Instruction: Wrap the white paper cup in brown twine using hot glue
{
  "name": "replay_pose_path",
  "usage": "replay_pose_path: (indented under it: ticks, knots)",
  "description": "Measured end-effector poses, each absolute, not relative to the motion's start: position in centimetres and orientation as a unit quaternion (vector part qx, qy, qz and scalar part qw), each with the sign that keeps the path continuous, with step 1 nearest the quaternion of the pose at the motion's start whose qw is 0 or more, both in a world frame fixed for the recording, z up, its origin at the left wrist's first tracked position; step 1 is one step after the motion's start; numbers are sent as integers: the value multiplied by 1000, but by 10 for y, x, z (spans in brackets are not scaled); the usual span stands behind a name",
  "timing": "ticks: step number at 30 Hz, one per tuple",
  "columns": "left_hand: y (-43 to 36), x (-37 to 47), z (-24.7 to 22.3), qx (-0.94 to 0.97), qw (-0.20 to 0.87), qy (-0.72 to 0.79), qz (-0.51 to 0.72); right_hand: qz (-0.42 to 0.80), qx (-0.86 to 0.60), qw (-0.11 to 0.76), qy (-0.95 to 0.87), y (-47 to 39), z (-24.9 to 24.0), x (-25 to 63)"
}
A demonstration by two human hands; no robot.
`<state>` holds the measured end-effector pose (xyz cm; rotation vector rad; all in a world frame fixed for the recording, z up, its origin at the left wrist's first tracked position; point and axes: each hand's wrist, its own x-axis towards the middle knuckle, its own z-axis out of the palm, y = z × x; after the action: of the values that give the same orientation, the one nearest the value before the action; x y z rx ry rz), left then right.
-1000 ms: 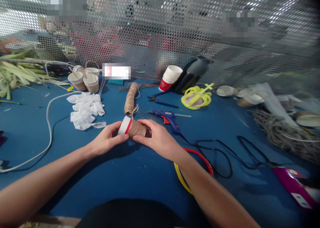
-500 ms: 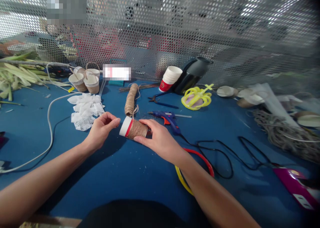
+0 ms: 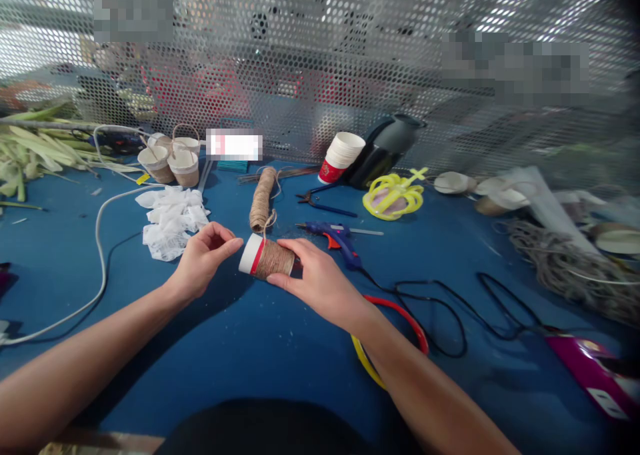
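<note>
A paper cup lies on its side, tilted, with brown twine wound round much of it and a red band and white rim showing at the left. My right hand is closed round its other end. Just left of the rim, my left hand holds thumb and forefinger together in a pinch, apart from the cup; whatever is between them cannot be made out. A strand of twine rises from the cup toward the twine skein behind it.
A glue gun with a black cord lies beyond my right hand, near pliers. Stacked cups, a dark flask and a yellow woven piece stand behind. White lace and small baskets are left.
My left hand has shifted very slightly right, closer to the cup's rim. The right hand still grips the cup in nearly the same place.
</note>
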<state>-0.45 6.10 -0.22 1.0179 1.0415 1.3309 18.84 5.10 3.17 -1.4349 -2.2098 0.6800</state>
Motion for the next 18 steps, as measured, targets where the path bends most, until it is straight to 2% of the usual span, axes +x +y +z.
replay_pose_path:
  ticks: [5, 11, 18]
  knots:
    - [60, -3, 1, 438, 549, 419, 575, 244, -517, 206, -794, 51, 31, 188]
    - [59, -4, -1, 483, 512, 476, 527, 243, -517, 208, -794, 51, 31, 189]
    - [59, -4, -2, 485, 507, 473, 533, 242, -514, 212, -795, 51, 30, 189]
